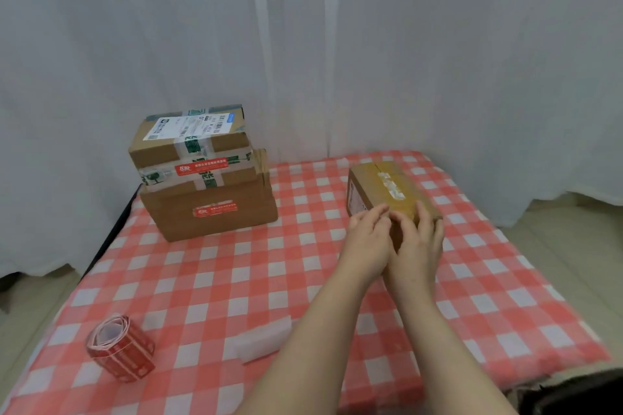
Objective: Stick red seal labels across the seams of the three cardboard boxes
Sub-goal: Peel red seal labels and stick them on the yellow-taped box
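Where the third box (377,188) lay: on the right half of the worktop (202,279), on the checked cloth, straight ahead of both hands.
Long axis: ran away from the person, far end swung slightly left; near end faced the hands.
Seam: ran along the top on that same axis, with torn pale tape scraps (391,187) on it. No red label was seen on this box.
Left hand (367,239): fingers nearly straight, tips touching the near top edge of the box on its left side. Nothing seen gripped.
Right hand (418,239): fingers laid flat over the near top edge, just beside the left hand and touching it. Nothing seen gripped.
Label under hands: could not tell; the near end face was hidden behind both hands.
Nearer hand: neither; both were on the box, one either side of the seam line.
Other two boxes: stacked at far left, well apart; upper box (192,148) and lower box (236,208) each carried a red label (200,169).
Label roll (119,352): near left corner, on the left hand's side, well apart from the third box.
White strip (263,340): lay between roll and forearms; probably a peeled backing.
Judgement: two of three boxes done. A label here had to lie left to right, crosswise to the long axis, to bridge the seam.
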